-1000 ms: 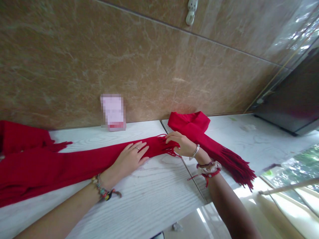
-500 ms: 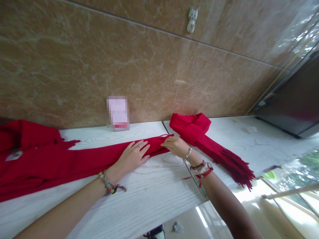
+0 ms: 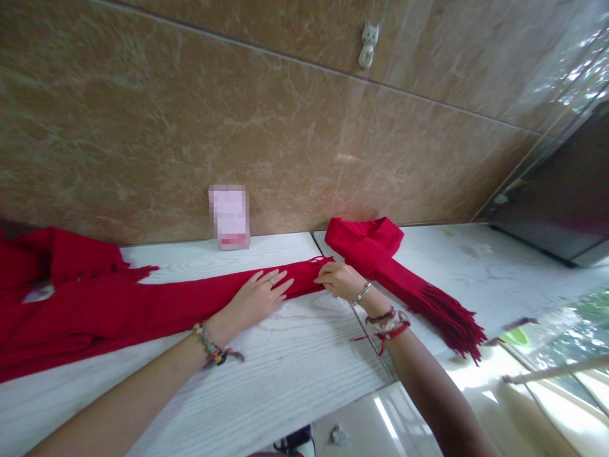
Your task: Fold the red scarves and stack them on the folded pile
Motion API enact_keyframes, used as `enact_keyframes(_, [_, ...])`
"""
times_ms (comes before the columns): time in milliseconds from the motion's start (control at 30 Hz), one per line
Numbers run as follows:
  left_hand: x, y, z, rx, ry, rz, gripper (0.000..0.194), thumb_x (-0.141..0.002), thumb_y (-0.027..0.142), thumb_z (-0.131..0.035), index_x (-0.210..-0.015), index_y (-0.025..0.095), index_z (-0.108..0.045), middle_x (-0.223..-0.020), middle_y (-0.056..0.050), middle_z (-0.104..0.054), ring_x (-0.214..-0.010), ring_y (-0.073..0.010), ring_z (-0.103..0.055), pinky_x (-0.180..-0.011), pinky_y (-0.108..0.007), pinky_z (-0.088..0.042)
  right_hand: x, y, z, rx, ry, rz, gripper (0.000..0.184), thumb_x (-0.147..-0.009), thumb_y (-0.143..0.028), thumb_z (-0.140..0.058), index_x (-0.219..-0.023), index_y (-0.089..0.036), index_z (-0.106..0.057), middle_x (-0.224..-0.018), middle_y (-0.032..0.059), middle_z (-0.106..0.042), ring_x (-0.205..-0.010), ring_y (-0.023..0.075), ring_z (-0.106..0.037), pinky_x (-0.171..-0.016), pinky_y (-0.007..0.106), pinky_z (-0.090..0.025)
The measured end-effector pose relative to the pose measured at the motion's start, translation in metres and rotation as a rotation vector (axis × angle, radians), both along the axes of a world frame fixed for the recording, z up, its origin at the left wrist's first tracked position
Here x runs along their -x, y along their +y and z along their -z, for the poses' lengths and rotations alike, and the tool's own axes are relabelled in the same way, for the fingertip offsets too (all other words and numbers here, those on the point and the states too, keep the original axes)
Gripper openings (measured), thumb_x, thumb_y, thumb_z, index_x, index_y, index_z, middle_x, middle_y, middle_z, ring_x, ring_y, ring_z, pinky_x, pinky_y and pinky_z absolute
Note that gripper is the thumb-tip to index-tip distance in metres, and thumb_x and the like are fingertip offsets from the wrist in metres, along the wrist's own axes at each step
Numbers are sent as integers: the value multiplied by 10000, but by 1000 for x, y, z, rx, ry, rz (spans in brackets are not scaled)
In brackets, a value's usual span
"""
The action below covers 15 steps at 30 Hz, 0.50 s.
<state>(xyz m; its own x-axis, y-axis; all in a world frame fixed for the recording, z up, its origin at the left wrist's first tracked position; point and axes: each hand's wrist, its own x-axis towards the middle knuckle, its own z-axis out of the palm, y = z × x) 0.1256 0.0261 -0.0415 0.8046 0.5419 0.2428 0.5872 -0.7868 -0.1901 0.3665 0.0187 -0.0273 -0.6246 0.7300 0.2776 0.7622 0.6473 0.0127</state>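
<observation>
A long red scarf (image 3: 176, 304) lies folded lengthwise across the white wood-grain table (image 3: 266, 374), its left part bunched with a pale label showing. My left hand (image 3: 257, 296) rests flat on it, fingers spread, a ring on one finger. At the scarf's right end, by a few loose fringe strands, my right hand (image 3: 340, 280) is closed with its fingertips pinching the cloth. Just beyond that hand lies a second red scarf (image 3: 366, 244), looped at the top, with its dark fringe (image 3: 451, 317) pointing toward the lower right.
A blurred pale pink box (image 3: 229, 216) stands against the brown marbled wall (image 3: 285, 127). A white cat-shaped hook (image 3: 368, 44) is fixed to the wall. A dark grey appliance (image 3: 556, 190) stands at the right, and a green thing (image 3: 516, 336) shows near the table's right edge.
The view has shifted slightly. My right hand has slid a little to the right along the scarf's end, and the left hand stays flat on the cloth.
</observation>
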Motion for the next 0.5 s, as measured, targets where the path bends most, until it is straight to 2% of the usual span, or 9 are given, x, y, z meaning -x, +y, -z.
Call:
enact_keyframes(133, [1, 1, 1, 3, 6, 19, 346, -902, 256, -402, -1232, 208, -491, -1291, -103, -485, -1182, -244, -439, -952, -431, -346, -2, 1, -1, 19, 13, -9, 270, -741, -66, -492, -835, -198, -709, -840, 54, -676, -778, 146, -595, -702, 248, -481])
enact_keyframes(300, [3, 2, 4, 111, -22, 42, 356, -911, 328, -382, -1254, 271, -462, -1335, -67, -440, -1220, -240, -385, -978, -454, -293, -7, -4, -7, 119, 62, -8, 307, -667, -23, -472, -797, -177, -704, -862, 51, -669, -806, 150, -590, -782, 265, -474])
enact_keyframes(400, [5, 2, 3, 181, -40, 20, 380, -905, 416, -358, -1271, 338, -426, -1371, -41, -392, -1254, -285, -320, -979, -521, -240, -17, -5, -9, 161, 55, 84, 304, -640, -4, -461, -755, -169, -689, -879, 55, -662, -859, 166, -577, -831, 287, -453])
enact_keyframes(500, [6, 2, 2, 230, -38, 4, 420, -894, 479, -332, -1297, 371, -379, -1404, -26, -337, -1278, -333, -251, -969, -541, -225, -26, -5, -12, 200, -5, 262, 307, -630, 25, -444, -739, -156, -666, -858, 67, -653, -856, 177, -566, -826, 299, -439])
